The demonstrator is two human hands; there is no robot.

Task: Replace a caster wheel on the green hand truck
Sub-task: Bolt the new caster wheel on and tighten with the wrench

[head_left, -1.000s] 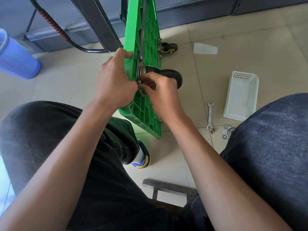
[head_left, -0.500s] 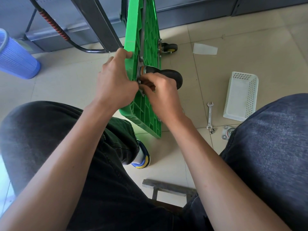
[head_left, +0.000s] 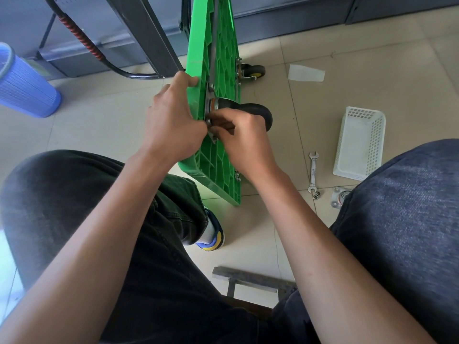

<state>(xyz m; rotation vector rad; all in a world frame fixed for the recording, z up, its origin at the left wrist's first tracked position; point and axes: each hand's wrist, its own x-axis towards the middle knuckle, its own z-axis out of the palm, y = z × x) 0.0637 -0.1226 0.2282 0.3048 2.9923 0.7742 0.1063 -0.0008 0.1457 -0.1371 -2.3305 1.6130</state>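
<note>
Truck (head_left: 218, 58) stands on edge on the floor between the knees. Left hand (head_left: 173, 120) grips its rim, thumb on top. Right hand (head_left: 244, 142) pinches something small at the caster (head_left: 250, 111) plate, can't tell what. Wrench (head_left: 313, 172) and old caster (head_left: 340, 196) on floor near basket (head_left: 360, 142)

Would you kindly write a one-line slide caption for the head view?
Left hand steadies the upended green plastic hand truck while right hand works at the black caster wheel's mount.

Green plastic hand truck deck (head_left: 218, 53): on edge between the knees.
Steel open-ended spanner (head_left: 313, 172): right of it.
White perforated plastic basket (head_left: 360, 142): right of spanner.
</note>
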